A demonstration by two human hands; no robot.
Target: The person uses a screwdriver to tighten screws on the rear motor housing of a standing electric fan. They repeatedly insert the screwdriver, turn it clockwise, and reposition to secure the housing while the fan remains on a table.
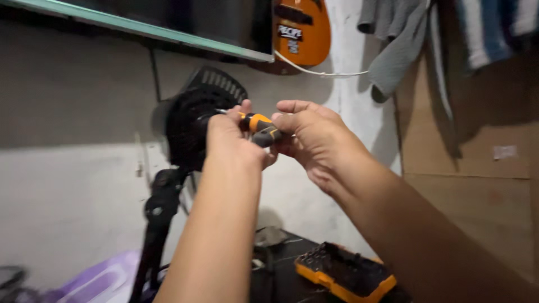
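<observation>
Hands: two, both raised at centre frame.
Left hand [233,137]: fingers wrapped around one orange-and-black screwdriver [257,124].
Right hand [311,137]: pinching the same screwdriver's handle end.
Fan: one black fan [193,126], at 9 o'clock of the hands.
Bit case: one orange-and-black bit case [342,275], at 5 o'clock.

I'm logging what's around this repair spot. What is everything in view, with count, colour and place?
screwdriver: one, orange and black handle, held between both hands at centre
fan: one, black, on a black stand, behind the hands
bit case: one, orange and black, open, low on the dark surface
shelf: one, green-edged, upper left
orange object: one, hanging at top centre
white cable: one, below the orange object
grey cloth: one, hanging upper right
striped cloth: one, top right
left hand: on the screwdriver
right hand: on the screwdriver
</observation>
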